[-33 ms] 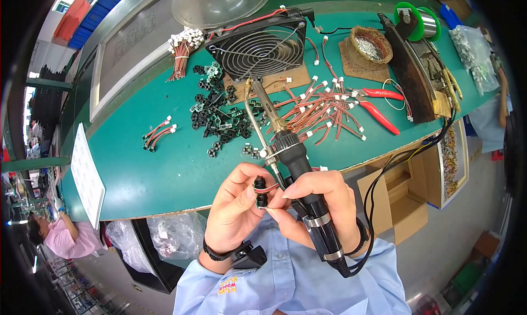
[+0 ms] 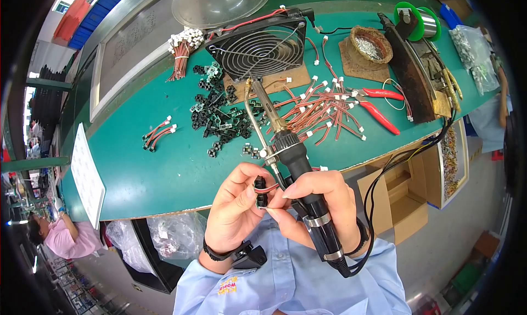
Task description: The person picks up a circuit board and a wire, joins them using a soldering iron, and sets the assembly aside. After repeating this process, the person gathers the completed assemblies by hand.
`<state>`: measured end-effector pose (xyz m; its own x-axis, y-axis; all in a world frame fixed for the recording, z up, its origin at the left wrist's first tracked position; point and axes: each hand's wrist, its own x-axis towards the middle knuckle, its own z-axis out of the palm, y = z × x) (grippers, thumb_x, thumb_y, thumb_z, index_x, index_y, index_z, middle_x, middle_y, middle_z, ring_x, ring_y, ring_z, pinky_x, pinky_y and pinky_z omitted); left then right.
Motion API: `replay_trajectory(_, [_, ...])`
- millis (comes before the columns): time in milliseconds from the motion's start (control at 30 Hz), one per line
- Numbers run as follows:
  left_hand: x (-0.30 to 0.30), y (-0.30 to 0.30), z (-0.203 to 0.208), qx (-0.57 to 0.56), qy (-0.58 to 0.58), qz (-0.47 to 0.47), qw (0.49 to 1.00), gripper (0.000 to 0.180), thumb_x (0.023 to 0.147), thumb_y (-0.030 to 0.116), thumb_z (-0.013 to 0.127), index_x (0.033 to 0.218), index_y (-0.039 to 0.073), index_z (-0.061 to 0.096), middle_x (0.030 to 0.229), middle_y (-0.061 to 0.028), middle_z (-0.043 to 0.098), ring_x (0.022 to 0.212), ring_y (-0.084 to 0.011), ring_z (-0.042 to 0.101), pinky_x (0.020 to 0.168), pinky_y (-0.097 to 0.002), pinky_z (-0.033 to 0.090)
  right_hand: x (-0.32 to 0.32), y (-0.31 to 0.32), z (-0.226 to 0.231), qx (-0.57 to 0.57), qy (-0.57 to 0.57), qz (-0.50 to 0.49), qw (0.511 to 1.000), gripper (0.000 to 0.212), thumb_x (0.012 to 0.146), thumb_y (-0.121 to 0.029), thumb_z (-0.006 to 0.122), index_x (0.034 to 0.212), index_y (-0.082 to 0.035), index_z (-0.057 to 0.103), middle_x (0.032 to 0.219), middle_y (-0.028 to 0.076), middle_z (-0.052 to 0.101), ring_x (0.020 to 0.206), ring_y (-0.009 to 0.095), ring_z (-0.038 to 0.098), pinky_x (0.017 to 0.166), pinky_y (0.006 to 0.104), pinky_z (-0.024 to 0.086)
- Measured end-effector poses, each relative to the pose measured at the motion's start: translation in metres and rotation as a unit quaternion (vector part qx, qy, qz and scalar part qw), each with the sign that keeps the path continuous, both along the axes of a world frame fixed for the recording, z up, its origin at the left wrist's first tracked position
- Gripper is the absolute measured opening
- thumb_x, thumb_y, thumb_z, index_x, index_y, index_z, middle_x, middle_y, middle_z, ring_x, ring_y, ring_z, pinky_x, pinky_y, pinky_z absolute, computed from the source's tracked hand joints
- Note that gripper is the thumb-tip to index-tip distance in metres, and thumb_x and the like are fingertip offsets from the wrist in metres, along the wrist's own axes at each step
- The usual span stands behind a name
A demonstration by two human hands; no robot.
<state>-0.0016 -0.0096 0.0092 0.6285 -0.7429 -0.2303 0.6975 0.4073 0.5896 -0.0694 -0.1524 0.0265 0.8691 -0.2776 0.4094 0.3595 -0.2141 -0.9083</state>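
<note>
My left hand pinches a small black plastic part between thumb and fingers, just past the table's front edge. In my right hand is a black soldering iron with a solder feed tube along its side, tip pointing away from me. The right thumb and a fingertip also reach the red-and-dark wires that cross the black part. Beyond the iron lie a pile of similar black parts and a heap of wire leads with white plugs.
A black fan stands behind the piles. Red-handled pliers, a bowl of metal bits and a solder spool are at the right. Two wired parts lie left. Black cables hang from the iron at the right.
</note>
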Motion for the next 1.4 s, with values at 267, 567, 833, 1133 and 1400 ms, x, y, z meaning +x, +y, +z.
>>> replay_trajectory(267, [0.0, -0.001, -0.002, -0.004, -0.008, -0.004, 1.0, 0.029, 0.089, 0.021, 0.055, 0.11, 0.004, 0.045, 0.097, -0.0091, 0.053, 0.093, -0.0211, 0.056, 0.083, -0.039, 0.047, -0.002, 0.006, -0.007, 0.072, -0.01, -0.025, 0.997, 0.039, 0.064, 0.006, 0.069, 0.099, -0.001, 0.051, 0.081, 0.008, 0.062, 0.068, 0.021, 0.063, 0.061, 0.0278, 0.049])
replay_trajectory(567, [0.001, 0.001, -0.007, -0.017, -0.043, -0.006, 0.999, 0.027, 0.089, 0.021, 0.055, 0.109, 0.004, 0.046, 0.094, -0.0078, 0.052, 0.091, -0.0184, 0.054, 0.082, -0.0355, 0.045, -0.003, -0.002, 0.001, 0.036, 0.034, 0.017, 0.999, 0.043, 0.069, 0.007, 0.07, 0.101, -0.004, 0.043, 0.079, 0.008, 0.062, 0.073, 0.015, 0.066, 0.063, 0.0266, 0.052])
replay_trajectory(833, [0.0, 0.0, -0.004, -0.016, -0.055, 0.003, 0.998, 0.026, 0.09, 0.019, 0.055, 0.109, 0.004, 0.046, 0.095, -0.0084, 0.054, 0.092, -0.0175, 0.053, 0.08, -0.0345, 0.045, -0.002, -0.003, 0.001, 0.028, 0.025, 0.018, 0.999, 0.043, 0.069, 0.007, 0.07, 0.101, -0.003, 0.043, 0.079, 0.007, 0.061, 0.073, 0.015, 0.066, 0.064, 0.0262, 0.052])
replay_trajectory(1133, [0.0, 0.003, -0.005, 0.002, -0.055, 0.012, 0.998, 0.025, 0.088, 0.017, 0.057, 0.106, 0.003, 0.046, 0.098, -0.009, 0.055, 0.093, -0.0166, 0.052, 0.082, -0.0312, 0.042, -0.002, -0.004, 0.002, 0.039, 0.031, 0.027, 0.998, 0.042, 0.07, 0.007, 0.07, 0.099, -0.004, 0.042, 0.079, 0.008, 0.061, 0.074, 0.016, 0.066, 0.065, 0.0276, 0.052])
replay_trajectory(1400, [0.001, 0.002, -0.003, -0.002, -0.056, 0.01, 0.998, 0.026, 0.088, 0.017, 0.057, 0.107, 0.003, 0.046, 0.097, -0.0093, 0.054, 0.092, -0.0176, 0.053, 0.082, -0.0329, 0.044, 0.0, -0.002, 0.001, 0.044, 0.027, 0.023, 0.998, 0.042, 0.07, 0.007, 0.07, 0.1, -0.003, 0.042, 0.077, 0.008, 0.061, 0.073, 0.016, 0.066, 0.065, 0.0275, 0.052])
